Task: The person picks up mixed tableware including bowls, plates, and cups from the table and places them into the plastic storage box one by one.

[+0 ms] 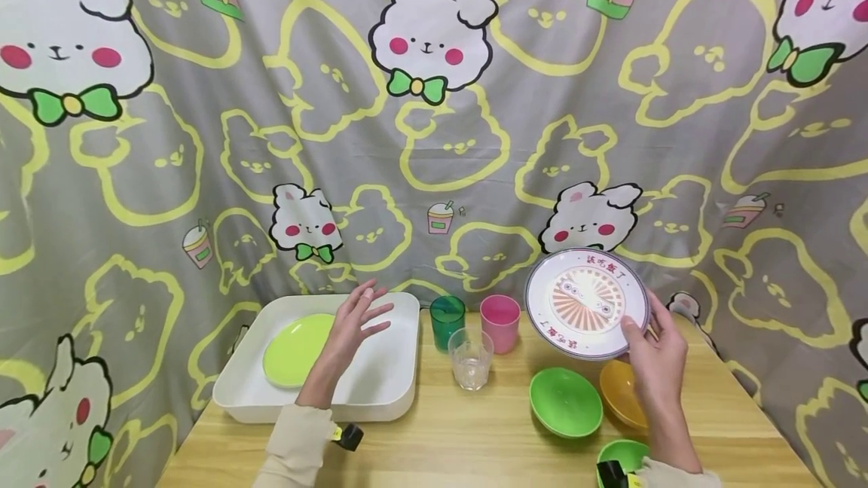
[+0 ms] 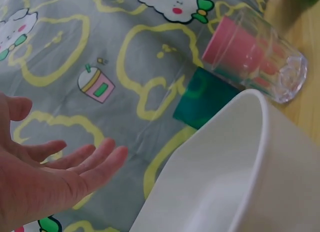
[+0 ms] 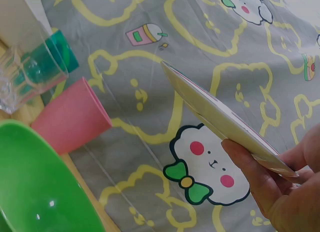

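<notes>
Left hand (image 1: 351,326) spread near the tray (image 1: 386,407), my right hand (image 1: 660,356) pinches the likely slick plate (image 1: 586,303) sensibly by its rim.

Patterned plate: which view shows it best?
Head: the patterned plate shows nearly its whole printed face, the right hand covering little of it. Right wrist: nearly edge-on. Left wrist: plate not in view.

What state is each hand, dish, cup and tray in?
Left hand: raised, holding nothing
Right hand: gripping patterned plate
Patterned plate: held up, tilted
Tray: upright
Lime plate: lying in tray
Teal cup: upright
Pink cup: upright
Clear cup: upright
Orange bowl: upright, partly hidden
Far green bowl: upright
Near green bowl: upright, partly hidden
</notes>
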{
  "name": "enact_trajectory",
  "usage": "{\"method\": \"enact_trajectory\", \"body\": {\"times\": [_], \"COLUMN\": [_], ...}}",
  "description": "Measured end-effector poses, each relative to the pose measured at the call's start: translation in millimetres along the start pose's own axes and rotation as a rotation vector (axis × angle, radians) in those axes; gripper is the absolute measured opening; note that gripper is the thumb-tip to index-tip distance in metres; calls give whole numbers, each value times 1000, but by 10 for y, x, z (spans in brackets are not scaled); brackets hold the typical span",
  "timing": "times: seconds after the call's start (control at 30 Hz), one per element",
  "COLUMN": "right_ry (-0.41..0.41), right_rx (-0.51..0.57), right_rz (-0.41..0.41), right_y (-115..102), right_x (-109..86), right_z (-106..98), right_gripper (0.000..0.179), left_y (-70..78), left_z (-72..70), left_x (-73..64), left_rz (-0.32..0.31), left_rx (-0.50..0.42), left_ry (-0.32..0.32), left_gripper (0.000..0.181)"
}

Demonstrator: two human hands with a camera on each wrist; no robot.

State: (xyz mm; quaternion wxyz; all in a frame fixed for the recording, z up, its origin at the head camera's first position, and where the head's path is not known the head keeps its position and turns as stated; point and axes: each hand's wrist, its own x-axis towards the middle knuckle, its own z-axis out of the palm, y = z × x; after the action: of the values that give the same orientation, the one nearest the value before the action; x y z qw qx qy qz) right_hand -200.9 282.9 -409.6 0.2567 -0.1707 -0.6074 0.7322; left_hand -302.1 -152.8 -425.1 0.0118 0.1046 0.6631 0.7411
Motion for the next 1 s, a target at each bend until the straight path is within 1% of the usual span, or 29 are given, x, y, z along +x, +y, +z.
{"method": "enact_trajectory", "body": {"times": [0.13,0.33,0.43,0.57,0.67,0.83,0.9,1.0], "right_ry": [-25,-42,-46,-58,-54,-58,-64,-68], "right_rx": [-2,13,25,12,4,32,50,58], "right_rz": [7,27,16,-3,0,13,-1,-30], "right_y": [-1,30,54,95,134,204,222,236], "right_x": [-23,-64,-84,-120,-163,-240,-262,-282], "right_z": [63,107,144,222,286,392,431,477], "right_gripper": [61,63,63,64,64,63,62,62], "left_y": [19,-12,-19,-27,-37,-43,-46,-49], "left_z": [66,207,289,389,447,539,591,693], "left_x": [11,22,38,52,29,-34,-27,-1], "left_rz": [4,-12,-13,-12,-17,-30,-28,-19], "left_rx": [-6,-29,-46,-73,-81,-97,-109,-117], "left_ry": [-15,-53,-67,-98,-116,-112,-124,-159], "left_gripper": [59,60,58,58,58,57,58,60]}}
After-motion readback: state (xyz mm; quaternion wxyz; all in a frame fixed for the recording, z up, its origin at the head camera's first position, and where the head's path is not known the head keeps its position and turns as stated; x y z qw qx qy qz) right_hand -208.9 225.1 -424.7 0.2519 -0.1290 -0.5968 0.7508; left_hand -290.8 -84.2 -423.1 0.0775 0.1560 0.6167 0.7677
